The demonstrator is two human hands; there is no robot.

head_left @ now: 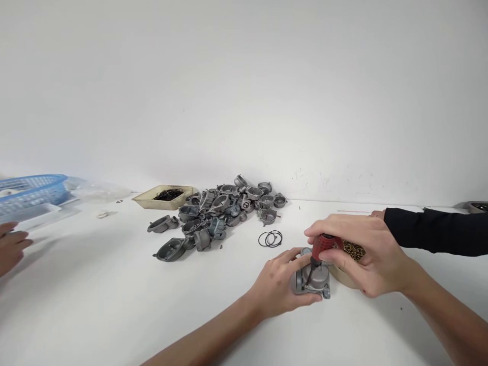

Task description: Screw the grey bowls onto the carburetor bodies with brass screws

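My left hand (280,284) is closed around the side of a grey metal carburetor (318,279) and holds it against the white table. In my right hand (366,254) is a red-handled screwdriver (322,246), tilted, with its tip down at a screw near the carburetor's lower left edge. Behind my right hand, partly hidden by it, a cream bowl (340,276) holds many small brass-coloured screws (354,250). Several thin black rubber rings (270,239) lie on the table beyond my left hand.
A heap of grey metal bowl-shaped castings (221,203) lies ahead. Left of it, a cream tray (143,202) holds black rings (168,195). A blue basket (49,188) and another person's hand (13,249) are at far left. Another person's black sleeve (434,231) reaches in from the right.
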